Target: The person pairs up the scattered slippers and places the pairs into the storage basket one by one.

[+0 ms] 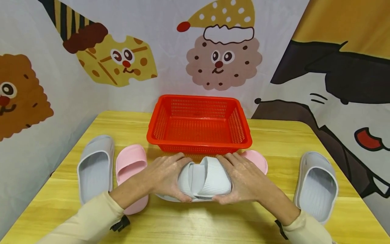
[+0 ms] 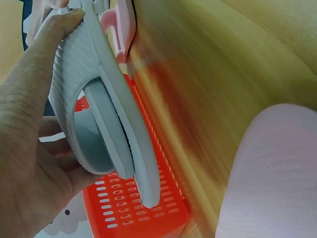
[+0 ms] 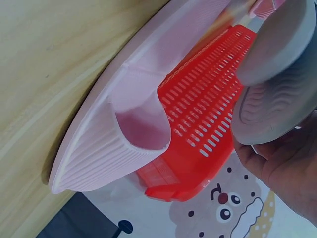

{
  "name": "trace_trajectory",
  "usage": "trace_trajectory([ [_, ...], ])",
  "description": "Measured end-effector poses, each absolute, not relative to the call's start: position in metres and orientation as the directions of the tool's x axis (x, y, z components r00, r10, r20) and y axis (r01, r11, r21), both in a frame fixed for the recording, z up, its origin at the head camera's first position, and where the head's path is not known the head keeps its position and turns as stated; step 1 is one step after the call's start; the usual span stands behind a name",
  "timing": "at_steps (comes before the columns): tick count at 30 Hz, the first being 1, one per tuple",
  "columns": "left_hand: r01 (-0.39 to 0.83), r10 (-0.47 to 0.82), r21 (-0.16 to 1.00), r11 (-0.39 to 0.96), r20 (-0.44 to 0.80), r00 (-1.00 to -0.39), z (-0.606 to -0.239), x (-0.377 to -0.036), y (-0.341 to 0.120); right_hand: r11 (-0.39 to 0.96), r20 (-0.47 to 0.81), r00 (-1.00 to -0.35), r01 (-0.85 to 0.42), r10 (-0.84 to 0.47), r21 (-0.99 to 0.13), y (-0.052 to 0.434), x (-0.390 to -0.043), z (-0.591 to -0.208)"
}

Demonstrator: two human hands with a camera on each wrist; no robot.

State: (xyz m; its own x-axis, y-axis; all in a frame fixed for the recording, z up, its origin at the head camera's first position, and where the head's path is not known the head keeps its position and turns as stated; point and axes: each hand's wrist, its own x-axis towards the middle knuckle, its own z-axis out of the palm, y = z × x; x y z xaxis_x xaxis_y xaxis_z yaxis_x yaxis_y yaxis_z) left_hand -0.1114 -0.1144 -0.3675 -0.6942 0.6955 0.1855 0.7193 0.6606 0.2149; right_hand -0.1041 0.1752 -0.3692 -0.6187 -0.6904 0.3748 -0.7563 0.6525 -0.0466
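Slippers, a grey pair (image 1: 204, 179) stacked one on the other, sit low at the bench (image 1: 189, 223) centre, clamped from both sides: left hand (image 1: 166, 178) and right hand (image 1: 243, 181) each curl their fingers round an end, likely so the two stay together. Just behind stands the red basket (image 1: 199, 140), empty, near rim close. Pink slippers (image 1: 130, 169) and (image 1: 257, 159) flank the hands; grey ones (image 1: 95, 166) and (image 1: 317, 184) lie farther out, toward the bench edges.
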Motion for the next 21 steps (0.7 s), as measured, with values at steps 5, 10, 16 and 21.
trace_trajectory([
  [5,0.726,0.702,0.204,0.657,0.184,-0.688,-0.3673,-0.1122,-0.1135,0.658,0.369,-0.626,-0.751,-0.687,-0.049,0.1753,-0.104,-0.3702],
  [10,0.726,0.703,0.206,0.656,0.183,-0.687,-0.3674,-0.1117,-0.1128,0.663,0.355,-0.637,-0.746,-0.684,-0.063,0.1753,-0.1029,-0.3716],
  [16,0.707,0.69,0.246,0.664,0.164,-0.705,-0.3671,-0.111,-0.112,0.665,0.351,-0.646,-0.742,-0.678,-0.08,0.1781,-0.102,-0.3705],
  [21,0.689,0.676,0.254,0.679,0.151,-0.722,-0.3647,-0.1104,-0.1132,0.684,0.355,-0.666,-0.724,-0.656,-0.093,0.1814,-0.1007,-0.367],
])
